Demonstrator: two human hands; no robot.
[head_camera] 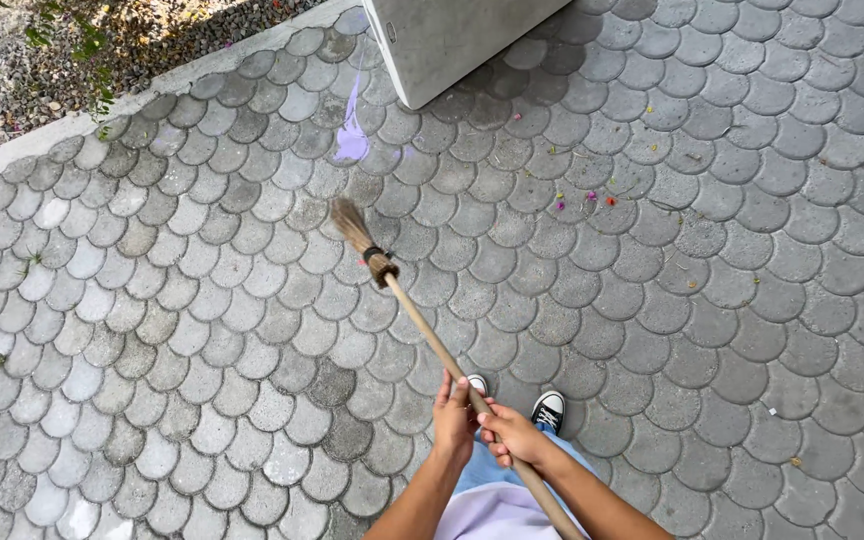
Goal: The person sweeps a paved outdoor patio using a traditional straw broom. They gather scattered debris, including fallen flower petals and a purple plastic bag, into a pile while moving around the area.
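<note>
**Broom held out in front, brush end far from the hands**

Broom (422, 320) is the thing both hands hold. Its long wooden stick runs on a slant, from low near the person's body up and to the left, away from them. The brush end (352, 225) is at the far tip, down on the grey paving stones (202, 330), well apart from the hands.

The left hand (454, 415) is higher up the stick, so it is nearer to the brush. Its fingers are wrapped tight around the wood. The right hand (514, 435) sits just behind it, lower on the stick and closer to the body, and it is closed around the stick too. The two hands are almost touching. Both arms reach forward from the bottom of the view, a little bent.

Two dark shoes (549, 408) with white toes peek out under the hands. Small bits of petals (592, 200) lie on the stones, off to the right of the brush. A grey box (452, 40) stands at the top, with a purple stain (352, 135) beside it.
</note>
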